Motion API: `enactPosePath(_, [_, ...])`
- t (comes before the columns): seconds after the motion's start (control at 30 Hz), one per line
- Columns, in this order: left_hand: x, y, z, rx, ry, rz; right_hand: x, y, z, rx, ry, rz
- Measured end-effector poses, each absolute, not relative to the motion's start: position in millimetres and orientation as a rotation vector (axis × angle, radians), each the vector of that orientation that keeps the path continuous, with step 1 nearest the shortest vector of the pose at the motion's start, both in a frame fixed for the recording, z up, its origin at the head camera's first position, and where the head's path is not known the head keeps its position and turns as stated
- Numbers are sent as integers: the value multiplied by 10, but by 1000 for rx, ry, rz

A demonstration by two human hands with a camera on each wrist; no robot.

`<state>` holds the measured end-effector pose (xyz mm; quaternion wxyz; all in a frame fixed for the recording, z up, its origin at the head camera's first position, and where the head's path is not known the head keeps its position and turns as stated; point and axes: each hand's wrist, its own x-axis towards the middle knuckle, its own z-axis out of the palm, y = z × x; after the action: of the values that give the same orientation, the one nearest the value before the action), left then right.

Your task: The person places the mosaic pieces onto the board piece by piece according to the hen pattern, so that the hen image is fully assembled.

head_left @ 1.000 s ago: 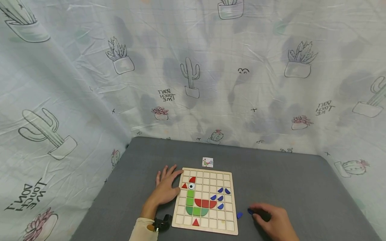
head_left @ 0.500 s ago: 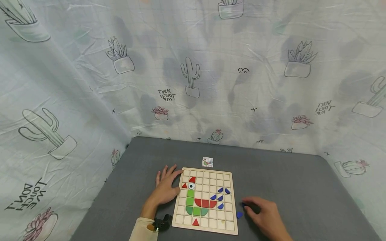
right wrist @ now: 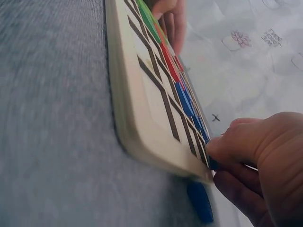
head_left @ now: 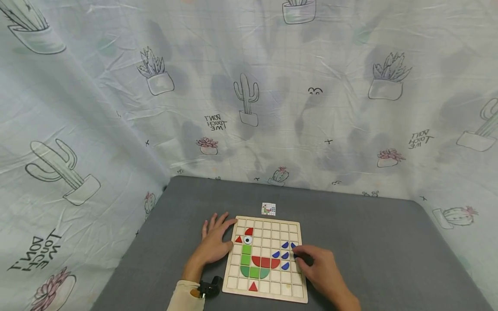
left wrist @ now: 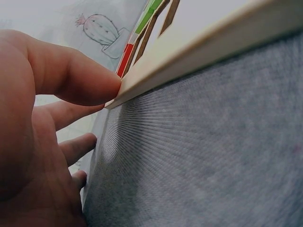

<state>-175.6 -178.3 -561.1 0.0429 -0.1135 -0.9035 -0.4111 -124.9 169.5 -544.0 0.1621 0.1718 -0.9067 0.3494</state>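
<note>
A wooden grid board [head_left: 268,297] lies on the table, bearing coloured tiles. My left hand [head_left: 212,244] rests along its left edge, thumb and forefinger touching the rim, the other fingers spread on the cloth. Over the board's right side, my right hand [head_left: 320,268] pinches a small blue tile [right wrist: 213,163] between thumb and fingers, mostly hidden by them. Several blue leaf-shaped tiles [head_left: 285,255] lie in cells just left of those fingertips. Green squares [head_left: 247,249], red tiles [head_left: 265,262], and a round eye tile [head_left: 247,239] make a bird-like figure.
Another blue tile [right wrist: 200,201] lies on the cloth beside the board's right edge, seen in the right wrist view. A small printed card [head_left: 268,209] lies beyond the board. Grey cloth [head_left: 369,233] covers the table, and a patterned curtain [head_left: 272,108] hangs behind.
My right hand has moved left and away from me, carrying the blue tile from the cloth to over the board's right columns. The left hand has stayed at the board's edge.
</note>
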Motion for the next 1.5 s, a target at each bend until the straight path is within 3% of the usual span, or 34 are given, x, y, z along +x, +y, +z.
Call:
enactPosePath(0.4, [-1701, -1755, -5389, -342, -2831, -1290, -1280, 1625, -5441, 582, -2525, 963])
enactPosePath(0.83, [-1725, -1774, -5511, -388, -2747, -1305, -1251, 1726, -5369, 513, -2553, 977])
enactPosePath(1.5, [-1715, -1740, -5416, -308, -2878, -1242, -909, 2074, -5426, 467, -2722, 923])
